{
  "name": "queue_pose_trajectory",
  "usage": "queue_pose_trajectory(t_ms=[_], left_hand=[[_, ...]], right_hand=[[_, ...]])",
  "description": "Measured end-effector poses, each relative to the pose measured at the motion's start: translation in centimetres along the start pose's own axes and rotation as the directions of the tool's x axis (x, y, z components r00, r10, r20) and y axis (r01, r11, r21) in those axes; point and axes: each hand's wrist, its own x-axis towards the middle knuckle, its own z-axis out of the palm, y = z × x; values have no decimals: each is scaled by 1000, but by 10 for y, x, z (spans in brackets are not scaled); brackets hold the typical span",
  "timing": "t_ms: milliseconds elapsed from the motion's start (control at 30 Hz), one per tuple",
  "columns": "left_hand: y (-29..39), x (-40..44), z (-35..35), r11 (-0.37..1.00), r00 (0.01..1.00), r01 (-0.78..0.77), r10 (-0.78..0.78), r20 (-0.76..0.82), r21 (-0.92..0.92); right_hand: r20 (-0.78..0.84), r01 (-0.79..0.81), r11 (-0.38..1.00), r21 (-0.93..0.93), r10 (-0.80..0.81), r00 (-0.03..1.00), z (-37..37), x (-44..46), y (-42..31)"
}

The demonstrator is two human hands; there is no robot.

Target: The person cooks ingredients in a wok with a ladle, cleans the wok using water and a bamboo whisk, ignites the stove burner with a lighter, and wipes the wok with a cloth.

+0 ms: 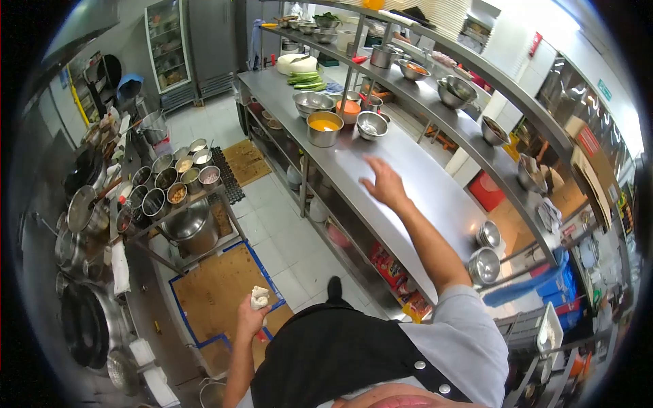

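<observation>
My left hand (250, 318) is closed round a crumpled white cloth (259, 297), held low at my side above the brown floor mat. My right hand (386, 182) reaches out over the steel worktable (408, 211), its fingers spread and nothing in them. Beyond its fingertips stand a steel pot of orange-yellow liquid (324, 129) and a shiny steel bowl (372, 125). Whether the hand touches the tabletop I cannot tell. Behind the pot is a wider steel bowl (313, 103), and green vegetables (307, 81) lie further back.
On my left, several small ingredient pots (177, 193) stand above a large stockpot (192, 228), near pans on the stove side. An overhead shelf (469, 126) with bowls runs along the table. Small stacked bowls (484, 265) sit at the table's near right end.
</observation>
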Motion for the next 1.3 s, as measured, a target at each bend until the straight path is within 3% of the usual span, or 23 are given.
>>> queue_pose_trajectory(t_ms=[67,167,267,433,533,633,733,800,867,900,933,967,1000,1033,1067,1100,1133,1167,1200,1233,1267,1300], left_hand=[[-14,26,9,998,997,43,-40,-60,50],[-122,53,39,978,945,203,-208,-251,-45],[-173,26,76,870,799,486,-480,-363,-81],[-194,-25,136,623,512,756,-755,-410,-201],[-188,-52,167,516,388,808,-830,-401,-285],[-187,-80,192,451,307,822,-866,-396,-348],[-193,-103,206,441,278,809,-870,-407,-388],[-203,-123,211,464,278,781,-857,-433,-417],[-234,-144,207,576,339,707,-786,-518,-411],[-253,-154,204,651,376,648,-725,-578,-395],[-225,-139,193,654,398,669,-717,-572,-353],[-198,-125,175,612,422,733,-751,-508,-297],[-155,-119,168,768,493,567,-606,-624,-297],[-154,-129,165,840,569,533,-444,-692,-101],[-137,-140,166,854,555,519,-365,-747,-32],[-119,-156,169,781,428,566,-552,-716,-263],[-94,-181,170,793,446,529,-562,-696,-301],[-118,-214,195,786,427,562,-541,-724,-256],[-144,-251,213,783,425,590,-511,-747,-199],[-143,-297,223,719,354,648,-577,-736,-251],[-139,-332,235,656,290,691,-635,-716,-302],[-136,-362,249,596,235,722,-688,-686,-350]], right_hand=[[-163,98,995,29,-92,982,-5,67,14],[-327,156,988,8,-145,934,2,174,43],[-397,200,966,-164,-250,883,30,286,90],[-351,56,939,-339,-181,919,70,449,160],[-185,-92,917,-388,20,983,71,497,175],[-95,-87,884,-460,48,994,76,517,188],[-212,-69,920,-386,-16,977,84,519,201],[-218,-32,894,-446,-75,973,85,516,216],[-180,25,852,-523,-139,974,77,502,214],[-205,24,917,-399,-115,972,79,492,227],[-318,161,923,-349,-278,907,65,459,209],[-273,47,985,-167,-92,958,52,414,183],[-217,-100,995,0,98,971,26,360,138],[-240,-82,958,276,152,959,34,303,114],[-127,-14,845,534,97,987,75,261,113],[-10,-17,630,777,40,999,114,219,110],[105,-90,387,918,-18,994,153,178,107],[386,-382,59,922,-170,907,145,106,25],[612,-654,-120,747,-262,747,198,56,14],[693,-803,-226,552,-411,592,232,3,-22],[762,-913,-212,349,-503,408,244,-44,-64],[772,-930,-172,324,-521,365,226,-92,-113]])
